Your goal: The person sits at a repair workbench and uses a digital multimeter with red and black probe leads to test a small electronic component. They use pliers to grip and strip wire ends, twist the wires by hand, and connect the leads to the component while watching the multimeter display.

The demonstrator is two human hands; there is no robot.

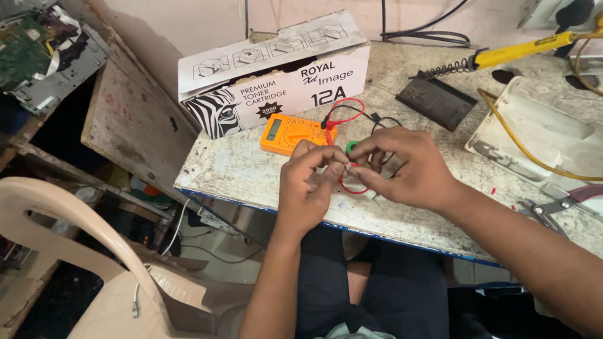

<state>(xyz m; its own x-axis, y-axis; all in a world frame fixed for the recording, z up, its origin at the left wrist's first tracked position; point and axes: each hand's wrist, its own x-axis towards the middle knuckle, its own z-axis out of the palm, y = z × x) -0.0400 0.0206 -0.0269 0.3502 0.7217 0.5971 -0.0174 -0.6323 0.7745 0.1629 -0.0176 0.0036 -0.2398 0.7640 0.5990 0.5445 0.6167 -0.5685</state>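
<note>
Small part (348, 166), too small to identify, pinched between both hands above bench (261, 171) front edge, just before multimeter (291, 133); red lead (348, 110) loops behind; green bit (351, 147) at fingertips. Left hand (307, 187): thumb and forefinger closed on part. Right hand (403, 168): fingertips closed on same part, other fingers curled. Judgement: steady grip, wrists braced near bench edge, leads kept untangled. Outward: box (278, 73), soldering iron (517, 53), white tray (547, 133), pliers (550, 207), chair (61, 240).
</note>
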